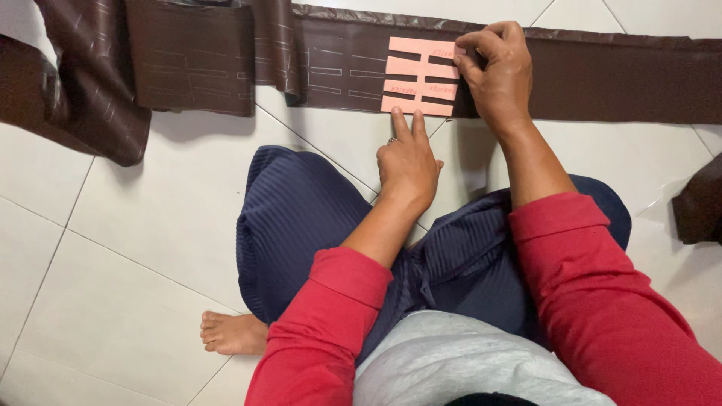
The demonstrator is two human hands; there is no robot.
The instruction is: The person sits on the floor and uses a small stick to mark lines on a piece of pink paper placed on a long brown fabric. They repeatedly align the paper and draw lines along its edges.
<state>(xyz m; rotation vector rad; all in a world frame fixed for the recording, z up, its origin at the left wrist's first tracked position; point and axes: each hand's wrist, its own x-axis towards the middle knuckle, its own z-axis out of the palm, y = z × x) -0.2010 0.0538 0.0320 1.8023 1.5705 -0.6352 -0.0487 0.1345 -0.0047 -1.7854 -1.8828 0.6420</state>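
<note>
A pink card stencil (418, 75) with several long slots lies on a long strip of dark brown material (602, 71) spread across the white tiled floor. My left hand (408, 162) presses its lower edge with an extended finger, a ring on one finger. My right hand (496, 71) rests on the stencil's right edge, fingers bent and pinched together; whether it grips a marking tool is hidden. Pale traced slot outlines (338, 71) show on the strip left of the stencil.
The brown strip folds and piles at the upper left (98, 83). Another dark brown piece (699, 207) lies at the right edge. My crossed legs in navy trousers (301, 225) and a bare foot (233, 333) rest on the tiles.
</note>
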